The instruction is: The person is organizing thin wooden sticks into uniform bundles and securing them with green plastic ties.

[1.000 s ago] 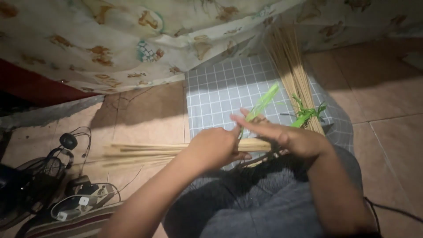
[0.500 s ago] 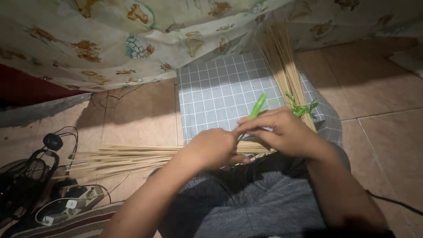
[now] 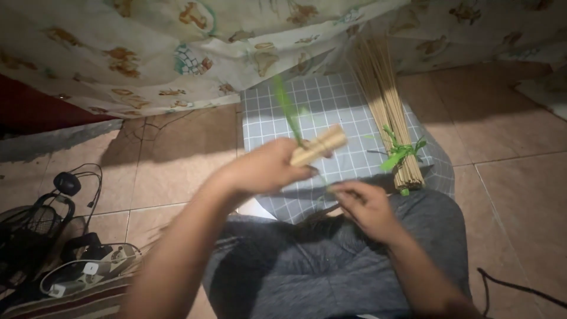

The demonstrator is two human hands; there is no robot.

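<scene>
Your left hand (image 3: 266, 171) has swung the short bundle of sticks (image 3: 319, 146) up off your lap, so it now points end-on toward the camera over the near edge of the checked mat (image 3: 331, 106); half a second ago it lay crosswise and low, with long stick ends trailing to the left. Left fingers are wrapped tight around the bundle. The green strip (image 3: 286, 109), which sat low between both hands, now stands up blurred above the bundle, so it looks mid-swing with the lift. Your right hand (image 3: 366, 207) has dropped away from the bundle to your grey-clad lap; its fingers are pinched, and a thin green end seems to run to them, but the blur leaves that unsure. A second, longer bundle tied with a green knot (image 3: 401, 153) lies along the mat's right edge, same place as before. Fan and cables (image 3: 65, 236) sit on the floor at far left.
</scene>
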